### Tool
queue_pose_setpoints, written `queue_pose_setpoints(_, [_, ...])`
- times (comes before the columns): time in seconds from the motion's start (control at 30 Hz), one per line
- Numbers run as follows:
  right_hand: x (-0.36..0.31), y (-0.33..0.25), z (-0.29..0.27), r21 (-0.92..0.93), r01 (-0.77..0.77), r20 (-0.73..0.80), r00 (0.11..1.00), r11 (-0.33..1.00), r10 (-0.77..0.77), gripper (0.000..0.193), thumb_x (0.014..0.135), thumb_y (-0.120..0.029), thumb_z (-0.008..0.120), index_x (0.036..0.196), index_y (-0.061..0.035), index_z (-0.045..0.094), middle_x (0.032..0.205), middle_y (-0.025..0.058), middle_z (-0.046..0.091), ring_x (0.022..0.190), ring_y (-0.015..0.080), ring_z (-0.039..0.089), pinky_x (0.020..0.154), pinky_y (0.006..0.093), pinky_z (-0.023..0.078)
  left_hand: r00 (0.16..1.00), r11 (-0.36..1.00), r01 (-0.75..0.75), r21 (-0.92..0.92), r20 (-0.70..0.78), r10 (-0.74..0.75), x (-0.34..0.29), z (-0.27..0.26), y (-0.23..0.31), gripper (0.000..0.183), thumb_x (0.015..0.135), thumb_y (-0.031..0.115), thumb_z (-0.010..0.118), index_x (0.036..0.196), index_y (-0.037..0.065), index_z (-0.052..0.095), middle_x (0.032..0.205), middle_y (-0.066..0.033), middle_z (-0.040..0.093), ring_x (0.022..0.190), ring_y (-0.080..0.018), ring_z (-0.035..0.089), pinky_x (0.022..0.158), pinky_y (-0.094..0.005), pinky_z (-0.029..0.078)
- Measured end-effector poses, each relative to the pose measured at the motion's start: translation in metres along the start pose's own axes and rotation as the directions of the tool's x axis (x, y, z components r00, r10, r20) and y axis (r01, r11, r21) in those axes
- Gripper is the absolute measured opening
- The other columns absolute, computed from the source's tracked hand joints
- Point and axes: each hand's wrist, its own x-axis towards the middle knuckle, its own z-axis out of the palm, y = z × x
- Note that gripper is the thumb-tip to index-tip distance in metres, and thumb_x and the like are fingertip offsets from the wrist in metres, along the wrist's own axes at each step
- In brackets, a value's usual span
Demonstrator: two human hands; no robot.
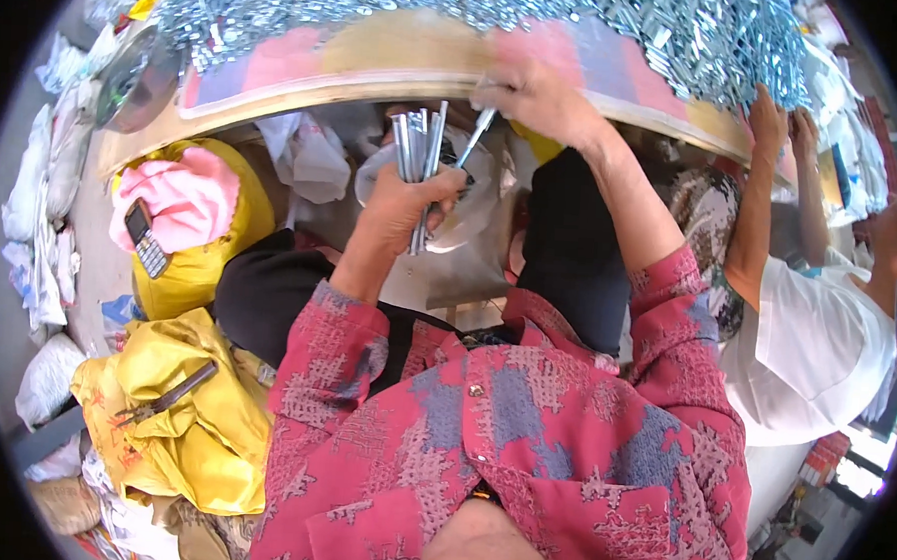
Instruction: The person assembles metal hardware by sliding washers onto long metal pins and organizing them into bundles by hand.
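My left hand [400,206] is closed around an upright bundle of slim silver metal pieces [414,143], held just off the table's near edge. Between the fingers of my right hand [541,102] is a single slim metal piece [478,133], tilted beside the bundle; the fingertips are partly smeared by motion. A large heap of the same kind of shiny pieces [430,7] covers the far part of the striped tabletop [378,52]. Below my hands, between my knees, hangs or stands a whitish plastic-lined container [477,196], partly hidden by my left hand.
On the left are a yellow sack [257,197] with a pink cloth [187,194] and a keypad phone [147,239], plus a crumpled yellow bag [198,409]. A clear bowl [137,86] sits at the table's left end. At right a person in white [811,346] reaches toward the heap.
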Motion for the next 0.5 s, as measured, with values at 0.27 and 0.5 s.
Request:
queue_pose_setpoints(0.27, [0.02, -0.065, 0.047, 0.733, -0.508, 0.438, 0.862, 0.453, 0.256, 0.023, 0.086, -0.026, 0.068, 0.095, -0.0049, 0.066, 0.065, -0.0012, 0.058, 0.051, 0.0038, 0.048, 0.044, 0.0167, 0.032, 0.973, 0.972, -0.16, -0.173, -0.194, 0.125, -0.013, -0.018, 0.029, 0.02, 0.081, 0.011, 0.069, 0.096, -0.002, 0.064, 0.073, -0.0084, 0.066, 0.048, -0.0086, 0.053, 0.043, -0.0206, 0.04])
queue_pose_setpoints(0.5, [0.082, -0.084, 0.056, 0.492, -0.204, 0.065, 0.978, 0.846, 0.198, 0.03, 0.089, -0.031, 0.063, 0.091, -0.002, 0.065, 0.064, 0.005, 0.06, 0.053, 0.0109, 0.054, 0.049, 0.025, 0.043, 0.949, 0.895, -0.246, -0.372, -0.28, 0.145, -0.028, -0.061, 0.025, 0.027, 0.082, 0.009, 0.071, 0.104, -0.002, 0.06, 0.076, -0.0115, 0.066, 0.045, -0.0117, 0.053, 0.039, -0.0208, 0.04])
